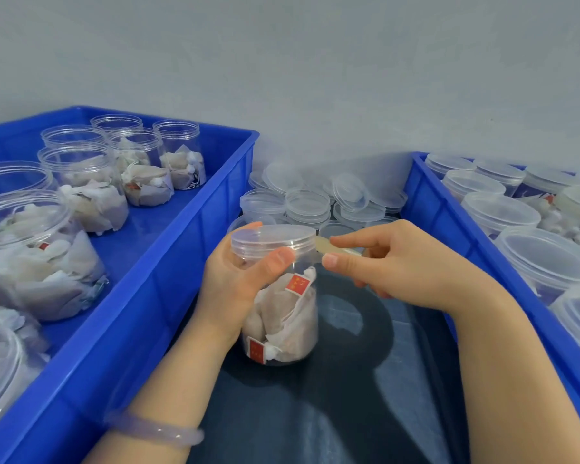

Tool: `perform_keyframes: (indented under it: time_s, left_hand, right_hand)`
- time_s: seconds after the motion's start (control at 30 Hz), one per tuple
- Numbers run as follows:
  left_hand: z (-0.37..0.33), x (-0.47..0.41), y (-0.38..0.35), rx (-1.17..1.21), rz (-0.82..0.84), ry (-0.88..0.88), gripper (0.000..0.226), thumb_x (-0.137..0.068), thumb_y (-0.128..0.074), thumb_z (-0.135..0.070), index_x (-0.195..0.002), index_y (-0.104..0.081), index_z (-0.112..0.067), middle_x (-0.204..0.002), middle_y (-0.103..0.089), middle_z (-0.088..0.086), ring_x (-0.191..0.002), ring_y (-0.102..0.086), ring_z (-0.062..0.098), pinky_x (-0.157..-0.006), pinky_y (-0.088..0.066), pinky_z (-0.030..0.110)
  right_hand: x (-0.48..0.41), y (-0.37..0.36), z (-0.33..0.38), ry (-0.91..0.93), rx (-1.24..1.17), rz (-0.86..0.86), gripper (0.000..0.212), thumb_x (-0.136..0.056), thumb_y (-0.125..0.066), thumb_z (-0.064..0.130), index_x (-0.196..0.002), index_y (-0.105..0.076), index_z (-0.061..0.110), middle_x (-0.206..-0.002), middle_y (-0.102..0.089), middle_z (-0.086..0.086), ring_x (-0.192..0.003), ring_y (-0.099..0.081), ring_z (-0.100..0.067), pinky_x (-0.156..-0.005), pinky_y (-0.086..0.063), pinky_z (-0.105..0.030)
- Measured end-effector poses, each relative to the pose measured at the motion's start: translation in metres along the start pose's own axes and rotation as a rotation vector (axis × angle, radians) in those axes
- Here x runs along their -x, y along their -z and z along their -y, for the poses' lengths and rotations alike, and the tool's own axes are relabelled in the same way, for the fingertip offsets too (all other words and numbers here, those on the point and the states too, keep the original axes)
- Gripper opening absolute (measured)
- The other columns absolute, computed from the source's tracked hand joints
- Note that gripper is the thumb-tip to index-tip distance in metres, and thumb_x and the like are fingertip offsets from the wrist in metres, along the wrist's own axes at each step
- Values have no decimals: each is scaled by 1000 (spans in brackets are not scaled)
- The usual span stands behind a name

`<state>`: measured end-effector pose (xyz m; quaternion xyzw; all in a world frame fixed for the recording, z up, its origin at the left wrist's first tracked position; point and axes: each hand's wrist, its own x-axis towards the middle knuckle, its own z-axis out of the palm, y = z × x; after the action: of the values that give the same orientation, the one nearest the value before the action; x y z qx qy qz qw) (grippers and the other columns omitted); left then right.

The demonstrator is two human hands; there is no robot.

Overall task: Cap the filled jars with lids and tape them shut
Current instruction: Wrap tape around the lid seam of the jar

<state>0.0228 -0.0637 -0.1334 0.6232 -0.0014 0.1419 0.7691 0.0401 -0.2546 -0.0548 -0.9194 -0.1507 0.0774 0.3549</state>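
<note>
A clear plastic jar [282, 316] filled with tea bags with red tags stands on the dark surface in the middle. A clear lid [273, 236] sits on top of it. My left hand [235, 283] grips the jar just under the lid, thumb in front. My right hand [399, 266] pinches a strip of yellowish tape [325, 246] that runs from its fingers to the right edge of the lid.
A blue crate [168, 262] on the left holds several open filled jars [91, 192]. A second blue crate [449, 226] on the right holds several capped jars [503, 212]. Loose clear lids [308, 202] lie piled behind the jar. A grey wall rises behind.
</note>
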Motion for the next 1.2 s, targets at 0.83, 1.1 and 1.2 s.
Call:
perform_keyframes:
  time_s: [0.83, 1.1, 1.2]
  left_hand:
    - [3, 4, 0, 32, 169, 52, 111, -30, -85, -69, -122, -54, -17, -106, -71, 0, -103, -67, 19, -85, -56, 34]
    - [-1, 7, -4, -33, 61, -77, 76, -41, -79, -42, -109, -52, -22, -100, -70, -8, -96, -67, 4, -76, -52, 18]
    - [-3, 10, -9, -153, 41, -108, 81, -37, -84, -46, -108, -49, -30, -101, -66, -20, -97, -62, -6, -78, -49, 12]
  right_hand:
    - [-1, -1, 4, -42, 85, 82, 104, -39, -44, 86, -130, -53, 36, -71, -68, 9, -49, -60, -1, -62, -48, -23]
    - [5, 1, 9, -47, 208, 51, 102, -47, -43, 84, -134, -49, 31, -75, -48, 21, -59, -52, 1, -58, -40, -18]
    - [4, -3, 11, -36, 262, 20, 87, -57, -51, 79, -126, -54, 26, -78, -56, 11, -67, -58, -6, -64, -48, -26]
